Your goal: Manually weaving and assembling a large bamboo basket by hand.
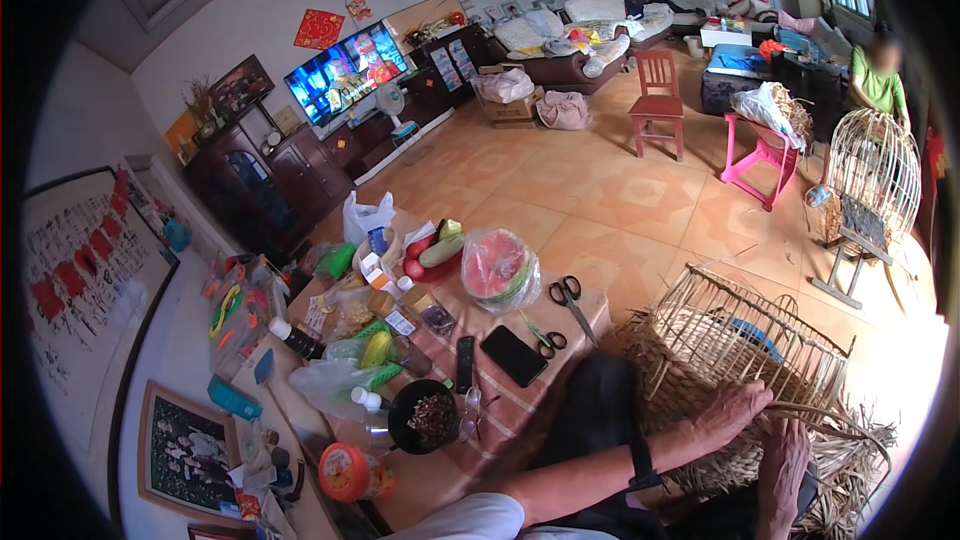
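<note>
1. The table (594,308), under a brown checked cloth, stands to the left, its right edge beside the person's knee.
2. The straw basket (665,365) sits just off that right edge, in front of the person; its lower wall is woven, its upper sticks bare.
3. A cut watermelon (497,268) in clear plastic lies at the table's far edge, toward the right corner.
4. The left hand (735,414) reaches across the wall, fingers curled nearly closed by the straw strand; whether they pinch it is hidden.
5. The right hand (787,462) lies just beside it, fingers fairly straight and together against the straw; I can't tell if they grip.
6. Large scissors (577,312) lie by the table's right corner, near enough for trimming.
7. The straw strand (835,414) trails right from the hands. For even weaving, I'd hold it taut, press each pass against the last row, and brace the sticks so they don't lean.
</note>
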Motion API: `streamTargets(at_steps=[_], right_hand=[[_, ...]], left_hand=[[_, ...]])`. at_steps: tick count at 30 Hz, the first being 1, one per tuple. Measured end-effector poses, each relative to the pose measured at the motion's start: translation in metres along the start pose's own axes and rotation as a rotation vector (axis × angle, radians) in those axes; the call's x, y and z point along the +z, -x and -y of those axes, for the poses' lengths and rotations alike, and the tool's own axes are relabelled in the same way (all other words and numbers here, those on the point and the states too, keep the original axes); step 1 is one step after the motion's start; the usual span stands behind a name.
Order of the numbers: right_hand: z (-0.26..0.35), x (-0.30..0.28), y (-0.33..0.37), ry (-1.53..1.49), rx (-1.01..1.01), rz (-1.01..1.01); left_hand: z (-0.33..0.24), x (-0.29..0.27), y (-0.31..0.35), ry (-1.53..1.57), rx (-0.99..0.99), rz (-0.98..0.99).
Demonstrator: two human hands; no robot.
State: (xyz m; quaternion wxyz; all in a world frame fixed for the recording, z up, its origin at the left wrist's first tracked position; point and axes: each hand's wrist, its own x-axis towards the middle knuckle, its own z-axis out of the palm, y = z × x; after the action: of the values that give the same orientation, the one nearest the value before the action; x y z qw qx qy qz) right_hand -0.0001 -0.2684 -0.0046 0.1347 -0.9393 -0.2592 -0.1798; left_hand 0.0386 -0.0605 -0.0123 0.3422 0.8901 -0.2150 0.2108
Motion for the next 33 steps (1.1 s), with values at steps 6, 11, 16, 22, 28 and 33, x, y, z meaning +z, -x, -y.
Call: streamTargets(at_steps=[6, 11, 16, 22, 28, 33], right_hand=[[0.029, 0.004, 0.022, -0.159, 0.164, 0.271], [0.063, 0.02, 0.001, -0.662, 0.545, 0.011], [0.015, -0.013, -0.016, -0.839, 0.569, 0.134], [0.021, -0.003, -0.033, -1.0, 0.569, 0.029], [0.02, 0.025, -0.046, -1.29, 0.532, -0.09], [0.007, 0.051, -0.045, -1.343, 0.449, -0.149]], left_hand=[[-0.001, 0.002, 0.001, 0.128, -0.164, 0.076], [0.001, 0.009, 0.0, 0.065, -0.149, 0.071], [0.004, 0.015, 0.001, 0.012, -0.057, 0.036], [0.003, 0.005, -0.005, -0.003, -0.038, 0.063], [0.001, 0.0, -0.014, 0.044, -0.086, 0.072], [0.003, 0.004, -0.017, 0.008, -0.116, 0.109]])
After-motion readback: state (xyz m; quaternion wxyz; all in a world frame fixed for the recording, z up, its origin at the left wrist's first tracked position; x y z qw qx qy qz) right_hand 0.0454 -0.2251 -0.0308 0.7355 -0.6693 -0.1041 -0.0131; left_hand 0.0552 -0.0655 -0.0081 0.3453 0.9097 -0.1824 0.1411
